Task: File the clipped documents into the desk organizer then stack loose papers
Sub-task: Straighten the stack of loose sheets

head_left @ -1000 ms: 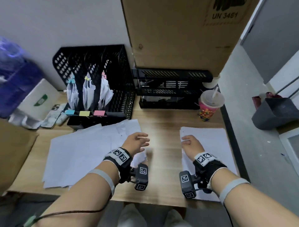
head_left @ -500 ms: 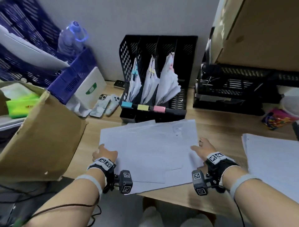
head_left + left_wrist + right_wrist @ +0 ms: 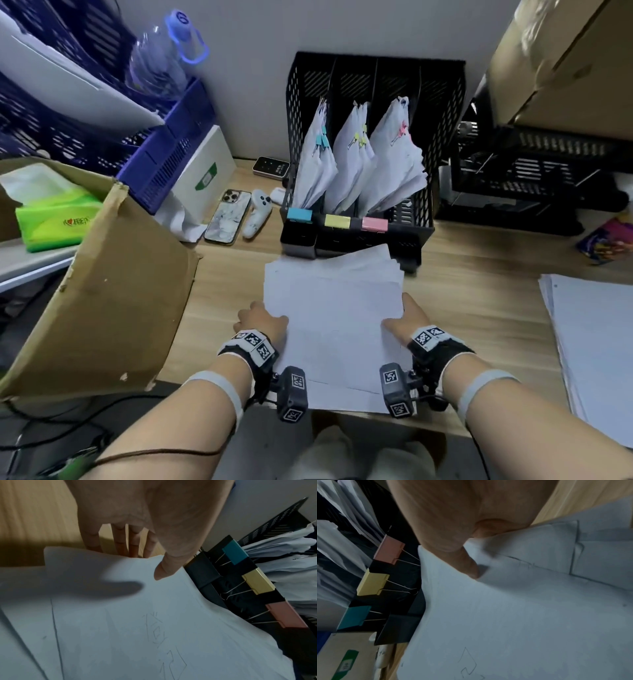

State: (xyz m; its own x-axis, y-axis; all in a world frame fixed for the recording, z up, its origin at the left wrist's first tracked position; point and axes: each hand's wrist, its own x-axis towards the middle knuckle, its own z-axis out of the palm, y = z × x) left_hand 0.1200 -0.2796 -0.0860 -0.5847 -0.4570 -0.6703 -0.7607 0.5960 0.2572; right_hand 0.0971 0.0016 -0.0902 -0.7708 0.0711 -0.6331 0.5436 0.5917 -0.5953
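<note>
Left hand (image 3: 262,320) pushed straight-fingered against one edge of the loose papers (image 3: 334,308); right hand (image 3: 406,317) pinched the opposite edge. Step needed an even inward squeeze, then a tap square on the worktop (image 3: 462,274).

Both forearms (image 3: 191,411) extend forward, palms facing inward. Left hand (image 3: 262,318): fingers (image 3: 133,543) straight against the edge of the white paper sheets (image 3: 335,308), thumb extended above. Right hand (image 3: 404,317): thumb and curled fingers pinch the opposite edge.

The desk organizer (image 3: 409,240) stands just behind the loose papers (image 3: 335,318). Bare desk (image 3: 472,308) lies open either side, up to a cardboard box (image 3: 113,291) left, a paper pile (image 3: 596,342) right.
</note>
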